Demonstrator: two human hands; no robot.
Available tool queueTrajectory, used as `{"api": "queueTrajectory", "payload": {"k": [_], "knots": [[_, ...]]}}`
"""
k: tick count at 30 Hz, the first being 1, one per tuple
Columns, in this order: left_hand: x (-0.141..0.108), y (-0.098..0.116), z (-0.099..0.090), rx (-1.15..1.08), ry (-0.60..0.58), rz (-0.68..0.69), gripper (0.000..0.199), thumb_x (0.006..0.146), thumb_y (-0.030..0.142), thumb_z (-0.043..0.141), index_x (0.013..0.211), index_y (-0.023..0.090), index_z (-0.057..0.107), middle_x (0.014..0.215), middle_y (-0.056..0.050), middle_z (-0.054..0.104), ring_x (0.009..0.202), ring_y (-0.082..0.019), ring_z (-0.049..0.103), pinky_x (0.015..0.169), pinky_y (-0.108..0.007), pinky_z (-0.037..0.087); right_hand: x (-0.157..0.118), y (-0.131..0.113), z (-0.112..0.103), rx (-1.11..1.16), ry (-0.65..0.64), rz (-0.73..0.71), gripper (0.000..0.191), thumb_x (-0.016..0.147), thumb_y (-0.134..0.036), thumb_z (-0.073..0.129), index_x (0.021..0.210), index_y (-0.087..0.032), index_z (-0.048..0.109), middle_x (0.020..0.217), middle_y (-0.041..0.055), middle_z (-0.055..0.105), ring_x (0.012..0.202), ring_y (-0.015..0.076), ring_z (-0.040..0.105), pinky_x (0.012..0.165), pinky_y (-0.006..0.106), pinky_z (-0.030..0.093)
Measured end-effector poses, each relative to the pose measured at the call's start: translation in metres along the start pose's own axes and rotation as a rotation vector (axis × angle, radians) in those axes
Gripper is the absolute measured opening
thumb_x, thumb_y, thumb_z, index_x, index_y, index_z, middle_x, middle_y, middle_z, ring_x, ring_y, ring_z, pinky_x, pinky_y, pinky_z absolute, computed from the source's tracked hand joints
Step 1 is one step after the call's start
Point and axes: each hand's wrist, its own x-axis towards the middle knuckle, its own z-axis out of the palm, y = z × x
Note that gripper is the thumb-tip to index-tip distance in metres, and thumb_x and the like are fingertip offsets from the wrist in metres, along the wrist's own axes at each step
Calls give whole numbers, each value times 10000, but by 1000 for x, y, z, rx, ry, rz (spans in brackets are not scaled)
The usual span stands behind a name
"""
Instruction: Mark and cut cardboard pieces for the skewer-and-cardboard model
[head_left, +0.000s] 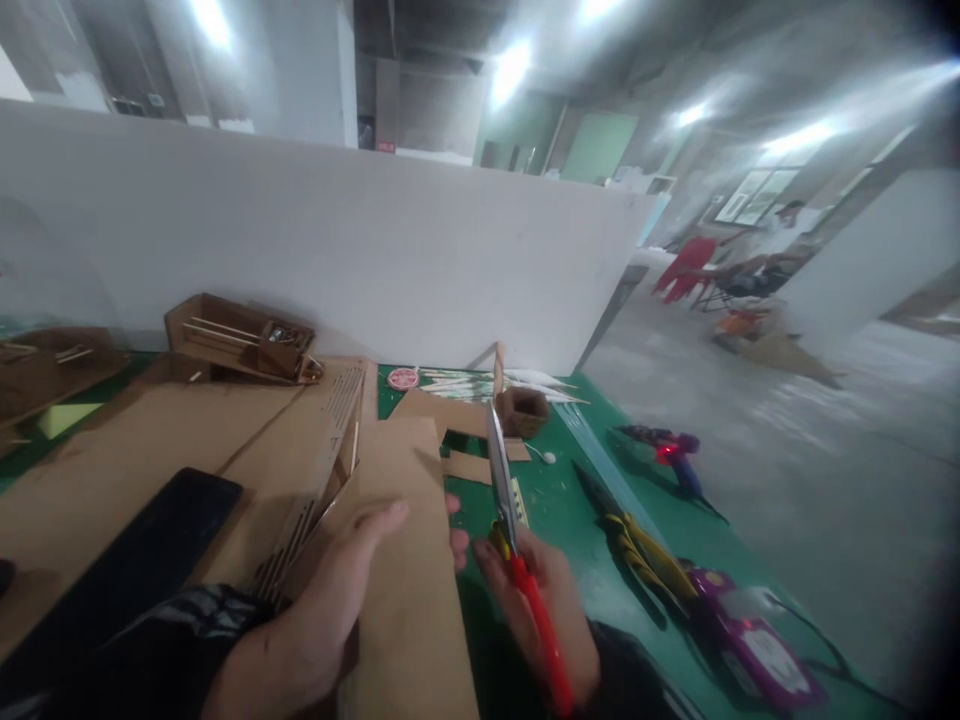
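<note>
My left hand [330,600] is closed on a long piece of brown cardboard [409,590], thumb on top and fingertips showing past its right edge. In my right hand [547,610] is a pair of scissors [501,470] with a red handle, its blades pointing up and away from me. The blades look closed together and stand apart from the cardboard, just to its right. Left of the held piece, slotted cardboard strips [300,520] lie on a larger cardboard sheet [142,430].
A dark phone-like slab [150,560] lies on the left. Rearward are a cardboard construction [240,340], a small cardboard box [523,410] and thin sticks [465,385]. Yellow-handled pliers [645,560], a glue gun [671,455] and a purple device [757,640] occupy the right. A white panel [337,230] stands behind.
</note>
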Motion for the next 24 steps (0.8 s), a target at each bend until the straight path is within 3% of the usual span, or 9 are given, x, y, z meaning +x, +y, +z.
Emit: {"api": "queueTrajectory", "payload": {"k": [3, 6, 9, 12, 18, 21, 24], "knots": [[-1, 9, -2, -82, -128, -100, 486, 829, 564, 604, 1033, 138, 719, 835, -94, 719, 740, -265, 709, 650, -343, 559, 3, 5, -12, -155, 11, 15, 416, 863, -592, 476, 670, -223, 463, 596, -27, 445, 535, 145, 413, 504, 264, 338], [1, 16, -4, -109, -229, -73, 670, 851, 696, 489, 1025, 87, 710, 814, -110, 680, 652, -218, 660, 590, -300, 521, 11, 10, -31, -438, -16, 141, 371, 885, -560, 445, 746, -222, 508, 638, 13, 566, 563, 181, 508, 547, 287, 362], [2, 20, -4, -176, -250, -10, 721, 894, 705, 403, 1111, 80, 691, 871, -137, 682, 702, -207, 636, 642, -314, 532, 17, 15, -48, -741, -60, 297, 318, 922, -502, 448, 817, -222, 554, 741, 68, 683, 635, 232, 619, 555, 298, 364], [1, 18, -6, -181, -299, -43, 767, 915, 702, 341, 1166, 58, 675, 878, -148, 675, 722, -207, 621, 633, -320, 534, 17, 24, -58, -880, -113, 350, 317, 937, -489, 465, 913, -210, 614, 851, 114, 737, 710, 270, 683, 553, 306, 380], [-5, 9, -29, -152, -331, -194, 738, 864, 736, 428, 1037, 85, 729, 809, -106, 687, 635, -190, 634, 586, -303, 527, 7, 42, -59, -872, -226, 312, 181, 927, -309, 516, 963, -176, 633, 969, 156, 743, 824, 293, 710, 642, 334, 451], [-7, 5, -42, -168, -325, -258, 749, 831, 775, 421, 1054, 130, 730, 776, -103, 703, 590, -206, 643, 557, -326, 525, 5, 36, -62, -870, -265, 270, 175, 906, -247, 561, 1047, -172, 634, 1064, 148, 725, 924, 291, 700, 733, 342, 468], [-9, 2, -47, -148, -339, -310, 801, 795, 824, 403, 1110, 158, 716, 751, -111, 713, 588, -234, 662, 553, -349, 533, 7, 21, -60, -911, -285, 131, 192, 916, -218, 560, 1081, -174, 646, 1084, 138, 703, 974, 308, 670, 814, 381, 458]]}}
